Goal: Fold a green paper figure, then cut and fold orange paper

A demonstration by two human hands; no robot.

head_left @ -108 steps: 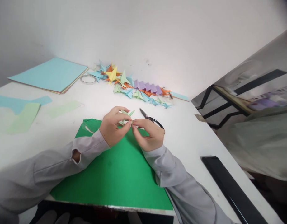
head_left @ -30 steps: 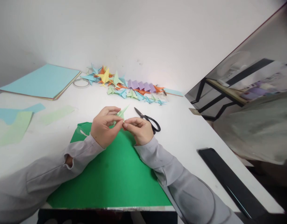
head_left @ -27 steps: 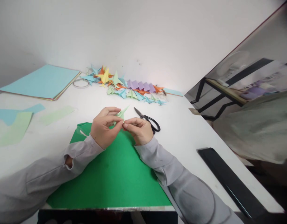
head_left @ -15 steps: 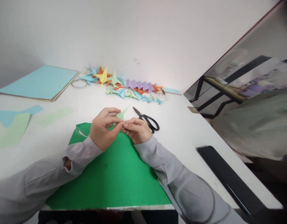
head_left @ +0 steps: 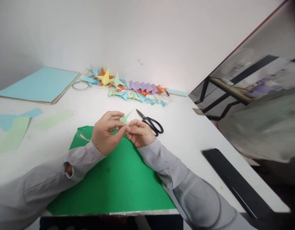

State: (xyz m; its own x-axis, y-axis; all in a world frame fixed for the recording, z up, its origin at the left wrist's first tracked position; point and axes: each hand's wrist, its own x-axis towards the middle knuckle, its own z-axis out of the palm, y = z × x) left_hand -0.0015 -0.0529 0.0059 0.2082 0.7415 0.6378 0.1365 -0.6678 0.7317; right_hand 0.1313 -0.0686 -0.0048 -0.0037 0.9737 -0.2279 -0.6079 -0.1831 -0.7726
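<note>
A small folded piece of pale green paper, an origami figure (head_left: 124, 118) with a long pointed tip, is pinched between both hands. My left hand (head_left: 108, 131) is closed on its left side, fingers hiding part of the folds. Thumb and forefinger of my right hand (head_left: 140, 132) grip its lower right end. Both hands hover over the far edge of a green sheet (head_left: 111, 182). Black-handled scissors (head_left: 152, 123) lie just beyond my right hand, their blades pointing to the far left.
Folded paper figures (head_left: 118, 83) in several colours line the wall. A stack of coloured paper (head_left: 39, 83) and a tape roll (head_left: 80, 85) lie at far left. Paper scraps (head_left: 15, 134) lie nearer. A long black object (head_left: 236, 182) rests along the right table edge.
The view has shifted very slightly. Both hands keep almost the same pinch on the green origami figure, with barely visible finger movement.
</note>
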